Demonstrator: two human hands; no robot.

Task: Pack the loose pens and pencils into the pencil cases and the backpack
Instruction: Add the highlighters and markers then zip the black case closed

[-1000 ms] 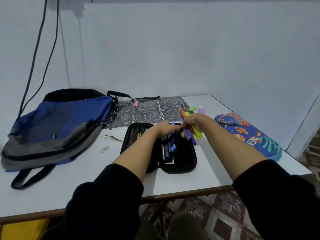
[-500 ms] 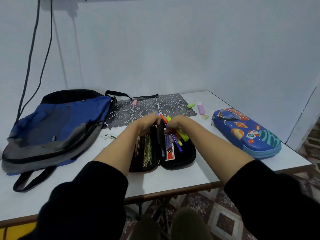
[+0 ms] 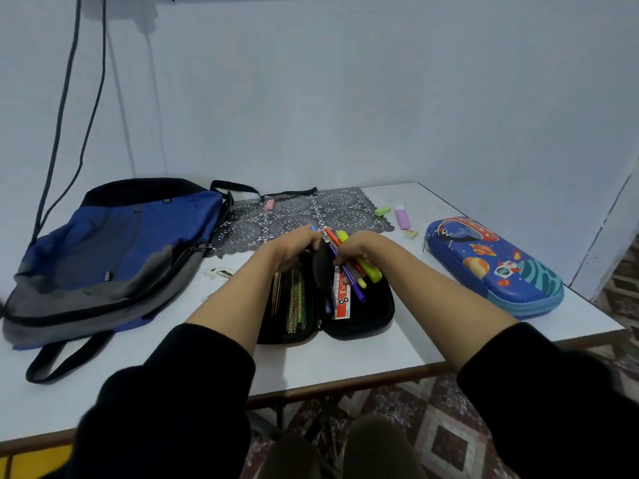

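The fingers of the right hand (image 3: 359, 248) are curled round a bundle of pens (image 3: 361, 271), an orange one, a purple one and a yellow highlighter, gripped near their upper ends, with the lower tips pointing down into the right half of the black pencil case (image 3: 380, 318) at the centre of the frame. The fingers of the left hand (image 3: 297, 248) close on the top of the case's middle flap (image 3: 321, 271) and hold it upright.

The pens look light and stiff, with smooth barrels that would likely slide against each other, so a grip round the middle of the bundle seems safer than one near the ends. The flap looks soft and would probably fall over the open pocket if let go. A red and white ruler (image 3: 342, 295) lies in the right half beneath the pen tips, and pencils (image 3: 295, 305) fill the left half.

To the right, a closed space-print pencil case (image 3: 494, 267) lies near the table (image 3: 345, 361) edge. Above the hands is a dark lace mat (image 3: 311, 216) with a pink eraser (image 3: 269, 204) on it. Just right of the mat lie a green eraser (image 3: 383, 211), a purple highlighter (image 3: 403, 217) and a pale eraser (image 3: 411, 234), all loose. The blue and grey backpack (image 3: 114, 257) lies flat at the left, well clear of the hands. Nothing blocks the open pocket except the flap itself.
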